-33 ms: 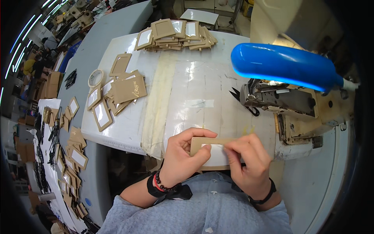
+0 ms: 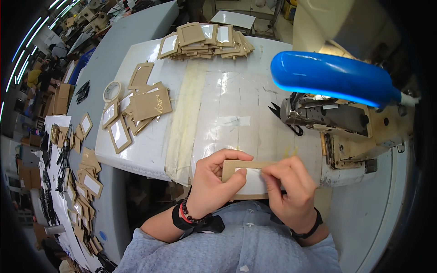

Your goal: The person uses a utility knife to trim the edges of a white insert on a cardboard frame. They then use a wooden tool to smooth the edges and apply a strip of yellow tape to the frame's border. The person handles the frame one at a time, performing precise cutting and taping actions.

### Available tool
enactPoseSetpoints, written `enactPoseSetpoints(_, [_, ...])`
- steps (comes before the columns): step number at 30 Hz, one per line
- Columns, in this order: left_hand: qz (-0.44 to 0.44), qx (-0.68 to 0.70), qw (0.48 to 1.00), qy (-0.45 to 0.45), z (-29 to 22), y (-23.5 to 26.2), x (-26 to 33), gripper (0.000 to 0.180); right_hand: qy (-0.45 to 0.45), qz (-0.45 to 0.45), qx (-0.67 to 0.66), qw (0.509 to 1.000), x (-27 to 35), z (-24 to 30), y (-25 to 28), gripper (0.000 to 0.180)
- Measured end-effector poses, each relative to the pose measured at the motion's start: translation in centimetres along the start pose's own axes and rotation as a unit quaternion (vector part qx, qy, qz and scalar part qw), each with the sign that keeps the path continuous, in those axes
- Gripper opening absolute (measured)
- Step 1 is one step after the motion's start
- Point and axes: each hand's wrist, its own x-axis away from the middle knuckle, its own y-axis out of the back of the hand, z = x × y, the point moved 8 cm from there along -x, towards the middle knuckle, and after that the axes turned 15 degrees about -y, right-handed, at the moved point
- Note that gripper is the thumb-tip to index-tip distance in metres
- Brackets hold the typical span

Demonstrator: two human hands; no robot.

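You held a tan holder [image 2: 229, 169] above the near edge of the white worktable [image 2: 264, 116], close in front of your shirt [image 2: 248, 236], its white panel [image 2: 253, 183] facing up. Your left hand [image 2: 215, 184] gripped its left end, fingers behind the far edge and thumb pressed on the panel, apparently to keep the piece flat and steady. Your right hand [image 2: 291, 191] was pinched together, thumb against fingertips, at the holder's right part; whether they caught the frame or the panel could not be told, since the hand itself hid that end. Holding it so near likely gave you a straight look down at the work.

Similar holders lay in a far pile [image 2: 191, 33] and a looser left pile [image 2: 150, 103], perhaps set aside to leave the middle free for your hands. A tape roll [image 2: 105, 94] lay just beside the left pile. More holders [image 2: 92, 184] were scattered on the far left, beyond the grey bench [image 2: 111, 204].

To your right, the sewing machine [image 2: 325, 119] and a blue housing [image 2: 330, 75] above it crowded the space, the likeliest obstacle to a reach that way. Black snips [image 2: 298, 131] lay against the machine's left end.
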Motion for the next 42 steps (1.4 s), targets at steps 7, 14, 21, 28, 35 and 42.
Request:
enactPoseSetpoints(7, [-0.022, 0.013, 1.0, -0.018, -0.2, 0.3, 0.2, 0.02, -0.004, 0.019, 0.013, 1.0, 0.3, 0.1, -0.7, 0.018])
enactPoseSetpoints(14, [-0.078, 0.02, 0.994, -0.078, -0.6, -0.2, 0.7, 0.02, -0.024, -0.029, -0.032, 0.999, 0.8, -0.2, -1.4, 0.017])
enactPoseSetpoints(21, [-0.074, -0.07, 0.988, -0.113, -0.6, -0.1, 1.4, 0.019, -0.031, -0.032, -0.052, 0.998, 0.7, -0.2, -1.3, 0.014])
enactPoseSetpoints(28, [-0.078, -0.066, 0.99, -0.099, -0.6, -0.3, 1.5, 0.02, -0.035, -0.03, -0.044, 0.998, 0.7, -0.1, -1.3, 0.014])
enactPoseSetpoints(35, [-0.089, -0.067, 0.988, -0.109, -0.8, -0.3, 1.5, 0.019, -0.037, -0.028, -0.04, 0.998, 0.7, -0.2, -1.4, 0.014])
enactPoseSetpoints(42, [-0.079, -0.143, 0.979, -0.126, -0.5, 0.4, 1.8, 0.019, -0.047, -0.016, -0.07, 0.996, 0.6, -0.3, -1.9, 0.012])
